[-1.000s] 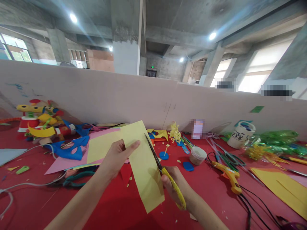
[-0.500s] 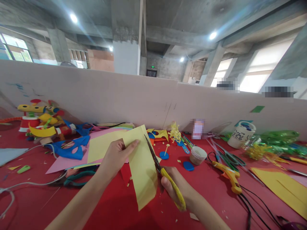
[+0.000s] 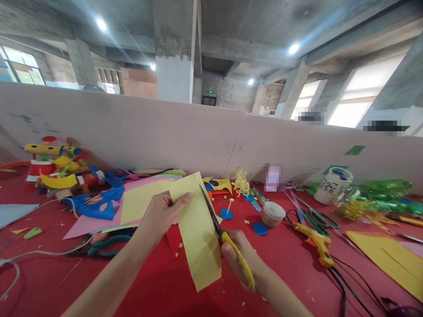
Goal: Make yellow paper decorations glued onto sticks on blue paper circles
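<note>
A sheet of yellow paper (image 3: pixel 198 242) is pinched near its upper left side by my left hand (image 3: pixel 161 213), thumb on top. My right hand (image 3: pixel 236 255) is closed round the yellow handles of the scissors (image 3: pixel 238 259). Their dark blades point up and to the left, along the right part of the paper, and look nearly closed. The paper's lower end hangs over the red table (image 3: pixel 148 286). Part of the right hand's fingers is hidden behind the handles.
Pliers (image 3: pixel 110 245), blue cutouts (image 3: pixel 99 204) and stacked paper lie left. Beyond the hands stand a small tub (image 3: pixel 273 213) and blue discs. A yellow glue gun (image 3: pixel 313 242), more scissors (image 3: pixel 319 218) and orange paper (image 3: pixel 390 259) lie right. A low white partition (image 3: pixel 132 132) runs behind.
The lower end of the yellow paper has swung slightly right and down and shows flatter. Both hands keep nearly the same place and grip.
</note>
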Available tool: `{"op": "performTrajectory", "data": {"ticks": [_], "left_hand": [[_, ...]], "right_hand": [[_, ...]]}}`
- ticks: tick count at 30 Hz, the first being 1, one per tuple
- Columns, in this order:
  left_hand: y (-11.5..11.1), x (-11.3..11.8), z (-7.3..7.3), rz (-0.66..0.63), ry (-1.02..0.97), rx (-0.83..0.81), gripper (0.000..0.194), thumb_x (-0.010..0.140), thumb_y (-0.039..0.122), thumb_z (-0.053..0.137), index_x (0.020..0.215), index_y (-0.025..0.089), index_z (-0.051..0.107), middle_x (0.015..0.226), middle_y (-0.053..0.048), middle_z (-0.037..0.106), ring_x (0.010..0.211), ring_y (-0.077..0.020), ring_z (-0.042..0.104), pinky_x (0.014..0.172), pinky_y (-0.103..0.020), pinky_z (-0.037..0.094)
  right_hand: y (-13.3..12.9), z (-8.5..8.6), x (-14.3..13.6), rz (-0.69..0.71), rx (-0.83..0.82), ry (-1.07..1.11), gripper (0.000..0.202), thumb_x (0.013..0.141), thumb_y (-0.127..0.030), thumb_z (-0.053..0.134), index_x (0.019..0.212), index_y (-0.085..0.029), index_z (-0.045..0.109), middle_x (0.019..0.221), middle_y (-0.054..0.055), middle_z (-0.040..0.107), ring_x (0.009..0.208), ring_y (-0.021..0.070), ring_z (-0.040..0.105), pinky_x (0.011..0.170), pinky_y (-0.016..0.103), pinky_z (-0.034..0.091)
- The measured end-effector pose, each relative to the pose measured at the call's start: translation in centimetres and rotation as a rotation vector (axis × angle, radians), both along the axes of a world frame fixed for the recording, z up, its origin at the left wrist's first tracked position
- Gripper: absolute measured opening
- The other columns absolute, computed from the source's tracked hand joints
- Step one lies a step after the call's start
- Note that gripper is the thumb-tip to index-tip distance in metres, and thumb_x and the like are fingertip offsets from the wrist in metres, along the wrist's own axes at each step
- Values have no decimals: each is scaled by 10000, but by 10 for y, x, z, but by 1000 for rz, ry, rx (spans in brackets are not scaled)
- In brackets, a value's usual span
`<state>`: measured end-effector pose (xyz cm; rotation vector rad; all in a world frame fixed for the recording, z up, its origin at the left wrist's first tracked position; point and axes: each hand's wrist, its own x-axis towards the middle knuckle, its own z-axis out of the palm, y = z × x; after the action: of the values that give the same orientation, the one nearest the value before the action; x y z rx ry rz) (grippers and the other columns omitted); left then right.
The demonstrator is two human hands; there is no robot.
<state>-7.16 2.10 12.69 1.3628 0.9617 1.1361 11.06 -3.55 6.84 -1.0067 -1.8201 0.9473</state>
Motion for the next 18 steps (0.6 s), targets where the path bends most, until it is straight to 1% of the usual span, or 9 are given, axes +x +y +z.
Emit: {"op": "performTrajectory", "data": {"ticks": [3,6,9,12,16,18], "left_hand": [[-1,0,1,-1,-2,-27,260,691,374,660,837,159,678,701,-32,715,621,-202,647,563,-275,493],[-1,0,1,11,6,-30,289,675,390,669,852,161,673,732,-41,720,655,-217,654,568,-282,501],[0,-2,3,39,6,-8,280,670,406,669,790,152,663,720,-47,716,659,-215,651,555,-271,499],[1,-4,3,81,1,12,262,672,402,666,712,144,642,655,-38,698,588,-197,633,498,-248,474],[1,-6,3,77,32,32,241,688,374,653,756,143,657,664,-39,692,583,-204,630,508,-263,477],[1,-5,2,74,55,32,236,689,379,647,726,146,657,670,-45,692,591,-211,630,514,-268,476]], "right_hand": [[1,-3,1,-3,-2,4,638,716,-790,231,554,-185,350,495,-20,356,464,86,342,398,210,234],[2,-7,2,4,-6,8,642,712,-792,243,548,-182,359,489,-15,372,454,84,349,399,212,240],[3,-9,2,-14,-4,-12,644,699,-802,248,543,-184,340,487,-26,333,450,75,300,392,213,207],[4,-9,3,-12,-16,-52,642,684,-812,258,548,-188,327,488,-37,297,449,71,264,388,216,173],[4,-6,3,10,13,-97,639,703,-799,242,548,-187,336,500,-43,292,456,68,247,402,215,182],[2,-1,2,8,26,-121,645,708,-799,215,556,-186,347,500,-45,306,452,68,254,401,213,192]]}}
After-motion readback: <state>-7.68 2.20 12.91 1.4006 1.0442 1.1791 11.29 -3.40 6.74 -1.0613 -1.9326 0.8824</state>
